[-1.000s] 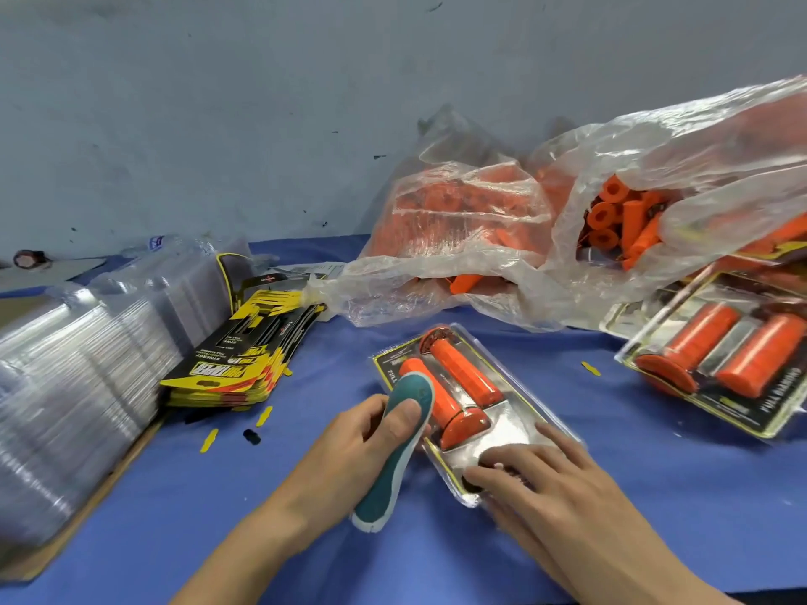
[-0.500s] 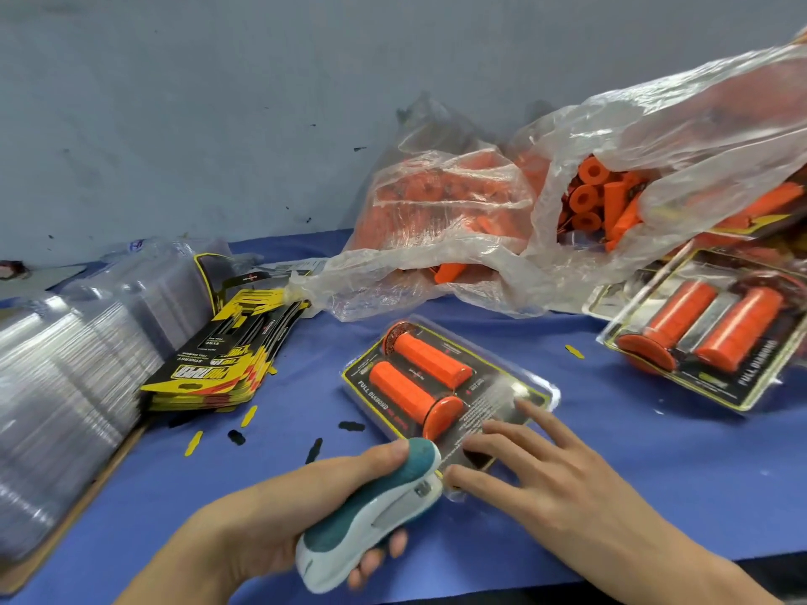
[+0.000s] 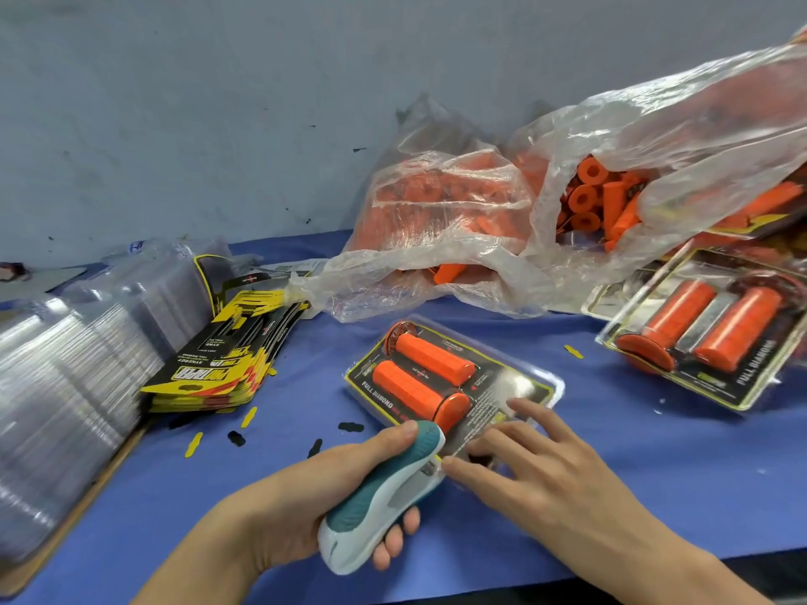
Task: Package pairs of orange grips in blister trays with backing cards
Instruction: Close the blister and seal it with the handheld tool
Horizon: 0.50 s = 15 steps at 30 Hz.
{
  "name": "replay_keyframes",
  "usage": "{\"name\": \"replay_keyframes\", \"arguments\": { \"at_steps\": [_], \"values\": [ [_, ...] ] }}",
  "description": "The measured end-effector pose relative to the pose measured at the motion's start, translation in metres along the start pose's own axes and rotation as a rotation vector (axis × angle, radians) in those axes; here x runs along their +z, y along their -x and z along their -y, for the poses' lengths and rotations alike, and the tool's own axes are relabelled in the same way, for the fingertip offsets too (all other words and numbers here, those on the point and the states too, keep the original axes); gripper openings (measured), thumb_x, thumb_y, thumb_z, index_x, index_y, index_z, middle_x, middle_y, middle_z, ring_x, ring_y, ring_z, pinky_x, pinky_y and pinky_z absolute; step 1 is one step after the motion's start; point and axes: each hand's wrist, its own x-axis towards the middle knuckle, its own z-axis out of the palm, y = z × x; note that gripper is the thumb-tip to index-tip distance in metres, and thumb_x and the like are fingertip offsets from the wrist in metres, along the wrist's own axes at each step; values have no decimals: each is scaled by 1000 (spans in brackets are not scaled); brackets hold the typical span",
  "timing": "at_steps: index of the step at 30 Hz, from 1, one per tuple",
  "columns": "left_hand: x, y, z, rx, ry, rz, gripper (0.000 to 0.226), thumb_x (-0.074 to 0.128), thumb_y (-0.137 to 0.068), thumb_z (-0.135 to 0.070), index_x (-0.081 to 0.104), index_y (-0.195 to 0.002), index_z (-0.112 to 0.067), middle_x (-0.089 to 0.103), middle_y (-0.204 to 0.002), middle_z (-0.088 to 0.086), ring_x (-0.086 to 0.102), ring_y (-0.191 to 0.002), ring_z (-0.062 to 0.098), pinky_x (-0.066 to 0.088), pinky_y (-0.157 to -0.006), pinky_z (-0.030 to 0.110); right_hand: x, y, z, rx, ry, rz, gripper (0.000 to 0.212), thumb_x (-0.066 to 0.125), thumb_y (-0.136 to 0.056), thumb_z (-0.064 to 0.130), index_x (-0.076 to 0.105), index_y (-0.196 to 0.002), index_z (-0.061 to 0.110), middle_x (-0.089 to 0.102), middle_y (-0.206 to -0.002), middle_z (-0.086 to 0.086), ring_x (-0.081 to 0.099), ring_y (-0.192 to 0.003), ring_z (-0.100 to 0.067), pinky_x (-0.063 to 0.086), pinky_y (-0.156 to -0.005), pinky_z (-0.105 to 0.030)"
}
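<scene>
Change: since half a second ago our stapler nose has slid further onto the pack's near edge; a second ago we held it upright beside the grips.
Left hand: our left hand (image 3: 305,504) is wrapped around the teal-and-white stapler (image 3: 384,495), thumb on top, fingertips curled underneath; its nose touches the near edge of the blister pack (image 3: 502,386).
Right hand: our right hand (image 3: 550,473) lies flat with straight, spread fingers, pressing the near end of the pack down on the worktop (image 3: 655,473).
Blister pack: it lies at the centre of our view, tilted, long axis running from 10 o'clock to 4 o'clock, a black-and-yellow card showing through the clear tray.
Orange grips: two orange grips (image 3: 419,377) lie side by side inside the pack, toward its far-left end.
Finished pack: at 3 o'clock we see a second sealed pack (image 3: 707,338) holding two more grips, well apart from our hands.
Loose grips: at 1 o'clock, clear plastic bags (image 3: 458,220) hold heaps of loose orange grips.
Backing cards: at 9 o'clock, a fanned stack of backing cards (image 3: 218,364) lies on the worktop.
Empty trays: at the far left, a blurred stack of clear trays (image 3: 65,386) sits beside the cards.
Scraps: small yellow and black offcuts (image 3: 236,436) lie between the cards and our left hand.
</scene>
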Motion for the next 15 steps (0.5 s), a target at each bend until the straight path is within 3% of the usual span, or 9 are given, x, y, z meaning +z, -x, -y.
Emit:
{"name": "replay_keyframes", "arguments": {
  "at_steps": [7,11,13,15],
  "values": [
    [1,-1,1,4,-7,61,75,61,-84,-68,61,-120,-3,64,-88,16,62,-64,23,55,-58,31,1,2,-1,-12,-34,-1,11,61,-96,21,69,-100,27,65,-95,4,64,-87,-17,48,-98,-42],
    [8,-8,-1,31,-27,77,71,62,-82,-71,65,-115,-8,64,-89,14,61,-65,21,54,-58,28,-1,-2,0,5,-84,-4,22,50,-103,27,70,-93,27,65,-94,5,64,-84,-15,50,-97,-37],
    [12,-13,-2,36,-32,84,68,62,-81,-73,67,-109,-11,64,-88,13,60,-64,20,53,-57,27,-3,-2,1,44,-124,13,23,50,-103,27,67,-87,23,61,-90,3,57,-78,-14,49,-87,-26],
    [14,-18,-3,41,-26,91,64,62,-81,-72,70,-101,-12,64,-87,12,59,-62,19,52,-55,26,-6,-1,2,105,-144,35,21,54,-101,27,62,-83,20,55,-88,3,46,-71,-13,41,-67,-22]
  ]
}}
